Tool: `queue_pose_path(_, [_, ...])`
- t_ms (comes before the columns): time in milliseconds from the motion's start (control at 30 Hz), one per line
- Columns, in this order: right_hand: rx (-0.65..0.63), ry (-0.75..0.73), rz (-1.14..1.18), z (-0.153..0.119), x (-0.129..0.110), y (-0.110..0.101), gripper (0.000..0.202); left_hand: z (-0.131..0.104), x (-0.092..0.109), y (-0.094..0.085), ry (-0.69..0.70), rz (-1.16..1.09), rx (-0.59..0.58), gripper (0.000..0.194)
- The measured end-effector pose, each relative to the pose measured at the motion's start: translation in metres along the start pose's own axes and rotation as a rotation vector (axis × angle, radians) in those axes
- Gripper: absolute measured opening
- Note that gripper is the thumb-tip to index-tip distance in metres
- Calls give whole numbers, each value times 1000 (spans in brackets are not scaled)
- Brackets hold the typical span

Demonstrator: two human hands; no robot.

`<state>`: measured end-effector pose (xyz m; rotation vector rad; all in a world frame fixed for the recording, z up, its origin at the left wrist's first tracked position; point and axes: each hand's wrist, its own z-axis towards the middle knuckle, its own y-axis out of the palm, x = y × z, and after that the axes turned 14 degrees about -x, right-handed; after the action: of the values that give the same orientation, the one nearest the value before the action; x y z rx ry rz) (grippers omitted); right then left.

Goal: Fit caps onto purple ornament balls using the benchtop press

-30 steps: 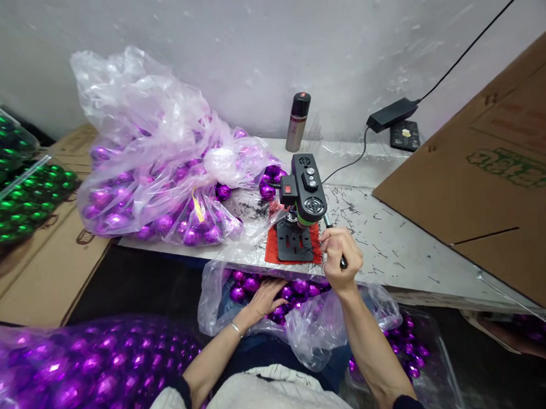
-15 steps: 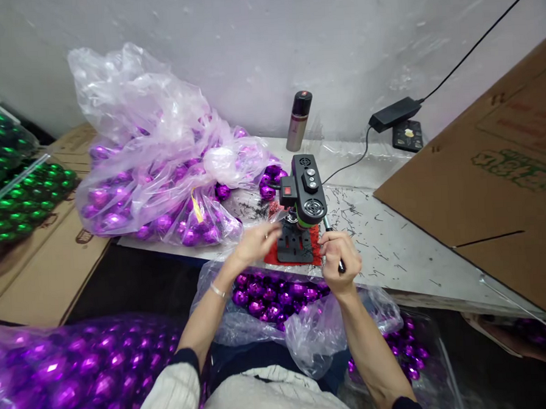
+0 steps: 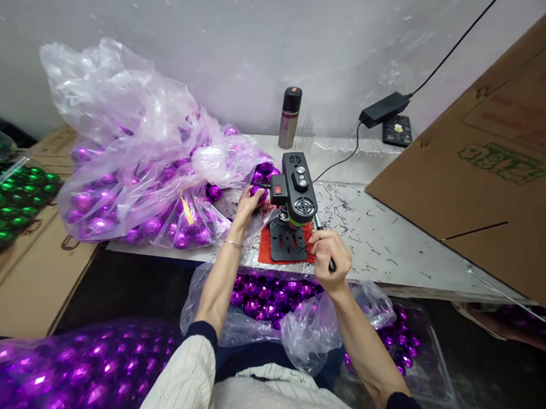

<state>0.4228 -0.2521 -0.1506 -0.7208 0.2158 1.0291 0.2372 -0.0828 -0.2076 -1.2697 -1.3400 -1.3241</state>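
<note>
A small black bench press (image 3: 299, 188) stands on a red mat (image 3: 265, 246) on the white table. My right hand (image 3: 331, 259) is wrapped round its black-tipped lever (image 3: 332, 265) at the right side. My left hand (image 3: 249, 204) reaches left of the press, its fingers on a shiny purple ball (image 3: 258, 193) beside a few more. Under the press head, the slotted black base plate (image 3: 288, 243) shows bare. An open plastic bag of purple balls (image 3: 264, 299) lies below the table edge, between my forearms.
A big clear bag of purple balls (image 3: 129, 175) fills the table's left. Behind the press stands a spray can (image 3: 290, 118). A black power adapter (image 3: 384, 109) hangs at the wall; a cardboard box (image 3: 491, 175) leans at the right. Green balls (image 3: 19, 196) lie far left.
My left hand has moved from beside the press base up and left to the purple balls behind. My right hand stays on the lever. The view has shifted slightly.
</note>
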Motion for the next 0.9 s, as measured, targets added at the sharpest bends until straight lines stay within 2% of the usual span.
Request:
queue_pose_path(67, [1,7,0,-1,1,0,26,-25,-6,-6,-62,-123,-55,17])
queue_pose_path(200, [6,10,-1,0,1,0,27,-79,-15,-13,-202,-447,-140,26])
queue_pose_path(300, [17,6,-1,3,-1,-1,28,-109,-19,-10,-267,-465,-140,35])
queue_pose_path(400, [19,30,6,6,-3,-3,28,-126,-23,-2,-239,-457,-146,36])
queue_pose_path(600, [8,87,14,14,-9,-7,31,-134,-36,13,-153,-489,-127,38])
queue_pose_path(800, [-3,97,38,25,-13,-11,32,-126,-56,32,4,-114,-10,65])
queue_pose_path(900, [-13,91,24,26,-14,-12,32,-122,-64,39,65,53,-35,67])
